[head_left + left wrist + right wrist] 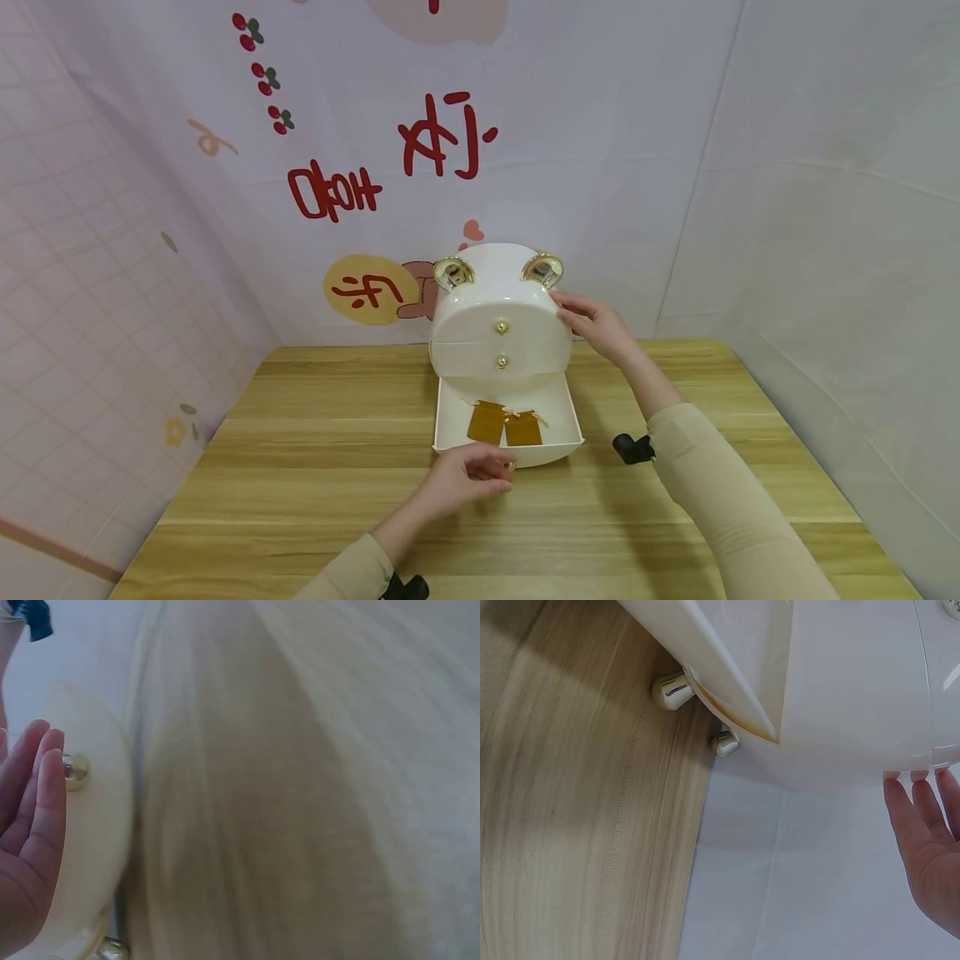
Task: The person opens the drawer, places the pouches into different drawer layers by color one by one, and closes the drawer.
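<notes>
- A rounded cream plastic drawer box with two gold ear-shaped knobs on top (498,321) stood at the 12 o'clock side of the light wooden table (300,467), close to the back wall.
- Its bottom drawer, a shallow cream tray (450,417), was pulled out toward 6 o'clock. Two small amber-brown pouches with pale ties (504,425) lay side by side on the drawer floor.
- The left hand (468,482) was at the 6 o'clock edge of the drawer front. Its fingers were curled in at the small gold knob of the drawer (75,771); the head view did not show clearly whether they pinched it. In the left wrist view the fingers lay straight and together beside the knob.
- The right hand (592,323) rested against the box at its 3 o'clock side, just below the right ear knob. The fingers were straight and held together, with the fingertips (919,796) touching the cream shell.
- Two upper drawers of the box were closed, each with a gold knob.
- A printed backdrop with red characters (442,137) hung at 12 o'clock behind the box.
</notes>
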The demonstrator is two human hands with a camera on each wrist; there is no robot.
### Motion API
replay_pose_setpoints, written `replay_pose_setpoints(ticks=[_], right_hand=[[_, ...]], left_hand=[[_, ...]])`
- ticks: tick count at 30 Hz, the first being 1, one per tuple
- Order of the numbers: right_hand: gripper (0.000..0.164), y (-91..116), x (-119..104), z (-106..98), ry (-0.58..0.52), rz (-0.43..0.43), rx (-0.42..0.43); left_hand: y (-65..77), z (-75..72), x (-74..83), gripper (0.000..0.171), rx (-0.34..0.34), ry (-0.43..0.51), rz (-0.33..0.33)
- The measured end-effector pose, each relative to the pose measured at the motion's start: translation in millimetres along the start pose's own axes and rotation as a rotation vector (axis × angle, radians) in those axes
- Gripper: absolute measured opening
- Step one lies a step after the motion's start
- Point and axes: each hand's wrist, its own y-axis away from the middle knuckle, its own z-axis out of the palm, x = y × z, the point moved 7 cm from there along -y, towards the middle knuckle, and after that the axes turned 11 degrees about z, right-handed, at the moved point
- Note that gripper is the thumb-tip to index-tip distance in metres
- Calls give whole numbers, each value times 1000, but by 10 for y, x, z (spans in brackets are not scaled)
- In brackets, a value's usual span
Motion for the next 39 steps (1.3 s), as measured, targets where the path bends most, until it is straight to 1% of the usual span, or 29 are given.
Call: replay_pose_setpoints(ticks=[4, 9, 15, 21, 24, 29, 32, 35, 39], right_hand=[[45, -1, -1, 2, 4, 2, -1], [45, -6, 1, 2, 10, -5, -1], [45, -11, 3, 4, 17, -6, -1], [45, 7, -15, 6, 9, 0, -2], [45, 10, -13, 3, 15, -1, -3], [45, 7, -7, 0, 21, -2, 1], [45, 1, -2, 2, 17, -6, -1], [44, -4, 3, 4, 15, -10, -2], [44, -16, 11, 4, 12, -8, 0]], left_hand=[[12, 23, -118, 36, -8, -5, -15], [7, 35, -218, 39, -19, -20, -2], [-2, 51, -260, 43, -31, -10, 19], [-23, 71, -276, 44, -17, -13, 44], [-35, 62, -296, 40, 14, -38, 57], [-79, -9, -309, 32, 114, -90, 75], [-111, -51, -313, 28, 161, -132, 86], [-139, -78, -313, 24, 193, -168, 90], [-177, -95, -310, 21, 223, -173, 100]])
